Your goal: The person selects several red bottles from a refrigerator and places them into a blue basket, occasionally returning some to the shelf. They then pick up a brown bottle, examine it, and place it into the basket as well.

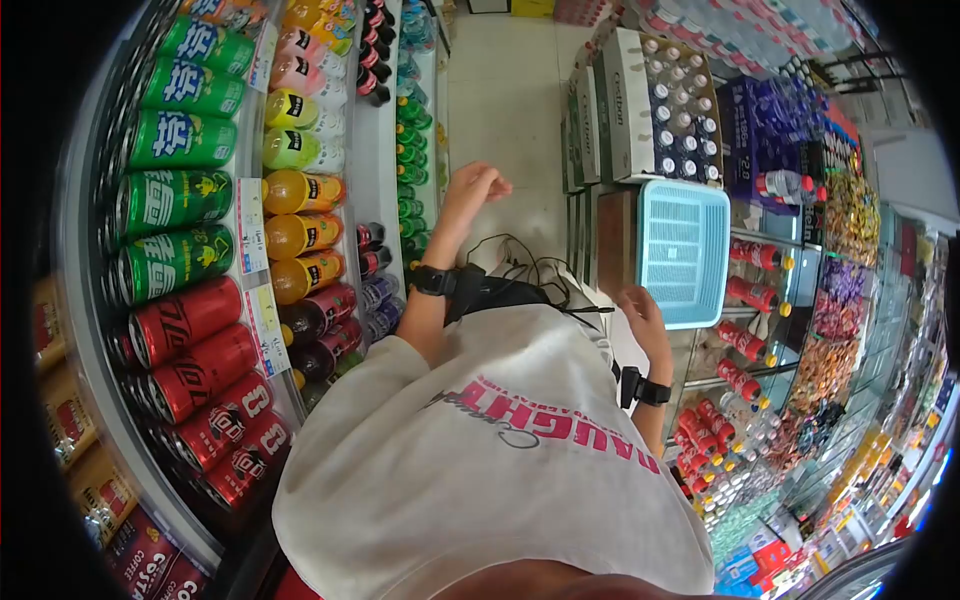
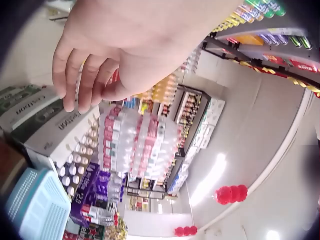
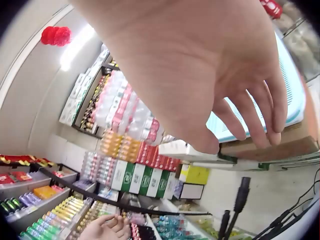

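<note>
My left hand hangs over the floor in front of the drink shelves, its fingers loosely bent and holding nothing. In the left wrist view the same hand shows bare, relaxed fingers. Beside the near left corner of a light blue plastic basket is my right hand, with nothing in its grasp. The right wrist view shows that hand's loose fingers overlapping the basket. The basket sits on a brown cardboard box; no goods show inside.
On the left, shelves hold green cans, red cola cans and orange drink bottles. A carton of white-capped bottles stands beyond the basket. Red-labelled bottles line the glass counter on the right. Black cables hang by my waist.
</note>
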A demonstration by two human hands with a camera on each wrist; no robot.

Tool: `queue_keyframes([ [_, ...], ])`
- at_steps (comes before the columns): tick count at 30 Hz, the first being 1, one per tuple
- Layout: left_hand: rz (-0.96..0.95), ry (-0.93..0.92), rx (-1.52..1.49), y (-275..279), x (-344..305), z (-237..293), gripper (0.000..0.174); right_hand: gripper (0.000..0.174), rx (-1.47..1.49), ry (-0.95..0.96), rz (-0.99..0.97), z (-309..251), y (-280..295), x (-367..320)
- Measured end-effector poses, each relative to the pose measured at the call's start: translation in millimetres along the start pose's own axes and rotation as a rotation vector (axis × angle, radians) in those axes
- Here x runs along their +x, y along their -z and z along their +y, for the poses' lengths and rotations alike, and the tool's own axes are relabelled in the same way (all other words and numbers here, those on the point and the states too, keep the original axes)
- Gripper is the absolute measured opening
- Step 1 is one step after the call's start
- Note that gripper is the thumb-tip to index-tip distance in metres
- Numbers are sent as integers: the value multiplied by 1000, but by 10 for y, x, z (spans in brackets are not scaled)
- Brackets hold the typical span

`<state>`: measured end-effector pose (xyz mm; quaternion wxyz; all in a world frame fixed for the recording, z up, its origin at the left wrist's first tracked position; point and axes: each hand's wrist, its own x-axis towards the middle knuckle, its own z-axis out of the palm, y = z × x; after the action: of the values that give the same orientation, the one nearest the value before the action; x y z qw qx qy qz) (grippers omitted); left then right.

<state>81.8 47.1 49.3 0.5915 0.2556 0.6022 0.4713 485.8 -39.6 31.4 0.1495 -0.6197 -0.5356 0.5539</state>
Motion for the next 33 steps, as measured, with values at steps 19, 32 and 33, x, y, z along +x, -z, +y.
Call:
queue_keyframes([
  [19, 285, -80, -1, 580, 243, 719, 29, 29, -197, 480, -631, -2608, -393, 3362],
  [32, 634, -15, 111, 419, -190, 876, 38, 26, -474, 676, -1237, -3916, -2037, 4515],
  [33, 668, 6, 152, 412, -283, 811, 37, 26, -576, 729, -1270, -3919, -2214, 4488],
])
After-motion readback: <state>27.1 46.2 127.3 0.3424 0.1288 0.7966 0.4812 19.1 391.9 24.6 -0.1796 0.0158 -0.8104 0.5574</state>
